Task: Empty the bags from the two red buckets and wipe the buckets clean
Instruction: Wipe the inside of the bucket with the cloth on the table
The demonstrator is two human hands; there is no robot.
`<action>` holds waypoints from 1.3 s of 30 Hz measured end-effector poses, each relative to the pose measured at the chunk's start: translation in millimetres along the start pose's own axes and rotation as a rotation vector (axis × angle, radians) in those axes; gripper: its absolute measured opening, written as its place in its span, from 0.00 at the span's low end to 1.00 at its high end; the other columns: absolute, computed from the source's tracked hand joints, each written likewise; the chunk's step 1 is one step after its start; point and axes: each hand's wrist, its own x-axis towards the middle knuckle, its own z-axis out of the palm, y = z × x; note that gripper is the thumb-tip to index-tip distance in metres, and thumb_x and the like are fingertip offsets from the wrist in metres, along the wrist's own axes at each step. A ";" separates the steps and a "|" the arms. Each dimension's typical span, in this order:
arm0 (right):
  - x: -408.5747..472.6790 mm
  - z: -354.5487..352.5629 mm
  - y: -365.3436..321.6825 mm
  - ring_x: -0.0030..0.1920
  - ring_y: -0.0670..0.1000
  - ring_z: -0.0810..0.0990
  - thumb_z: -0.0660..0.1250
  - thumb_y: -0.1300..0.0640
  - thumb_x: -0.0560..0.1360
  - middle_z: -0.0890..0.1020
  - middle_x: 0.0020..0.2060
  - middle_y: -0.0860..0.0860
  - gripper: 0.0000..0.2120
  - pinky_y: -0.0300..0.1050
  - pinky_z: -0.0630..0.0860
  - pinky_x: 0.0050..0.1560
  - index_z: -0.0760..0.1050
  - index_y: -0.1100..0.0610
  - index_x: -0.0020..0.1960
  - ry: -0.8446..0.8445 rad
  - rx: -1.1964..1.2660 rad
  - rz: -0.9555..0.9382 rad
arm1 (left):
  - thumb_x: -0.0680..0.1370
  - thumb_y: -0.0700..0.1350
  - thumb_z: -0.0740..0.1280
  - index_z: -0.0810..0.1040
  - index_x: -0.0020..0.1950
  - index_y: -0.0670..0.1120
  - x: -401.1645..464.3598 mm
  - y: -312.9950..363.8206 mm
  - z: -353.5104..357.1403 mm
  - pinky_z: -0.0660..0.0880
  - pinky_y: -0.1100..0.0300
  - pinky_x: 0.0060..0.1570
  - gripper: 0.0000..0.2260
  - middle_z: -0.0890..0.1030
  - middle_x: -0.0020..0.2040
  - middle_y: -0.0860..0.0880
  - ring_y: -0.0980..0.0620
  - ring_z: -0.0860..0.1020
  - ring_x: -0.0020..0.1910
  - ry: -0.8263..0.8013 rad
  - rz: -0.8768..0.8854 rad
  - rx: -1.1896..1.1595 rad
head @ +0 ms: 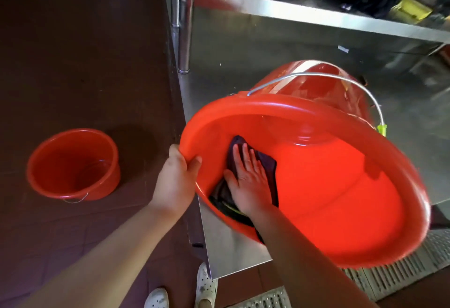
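— Red plastic, tipped on the steel bench (pixel 243 246): the large bucket (pixel 341 198) is held at its rim by the left hand (pixel 179 173), fingers curled over; a dark cloth (pixel 266 165) is pressed inside under the flat, open right hand (pixel 248 183)

— Risk?

— If the rim grip is loosened, a roll off the bench edge is likely. The second bucket (pixel 73 164) is left on the floor

Tilted red bucket (pixel 328 186) holds a dark cloth (pixel 266 164); second bucket (pixel 73 164) upright on floor.
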 end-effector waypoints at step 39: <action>97.3 -145.6 145.8 0.66 0.56 0.64 0.59 0.59 0.77 0.72 0.65 0.53 0.21 0.54 0.64 0.59 0.70 0.51 0.69 0.261 -0.220 0.322 | 0.75 0.51 0.66 0.69 0.44 0.49 36.1 196.9 10.9 0.75 0.53 0.38 0.08 0.76 0.38 0.52 0.53 0.76 0.37 -0.001 0.205 0.448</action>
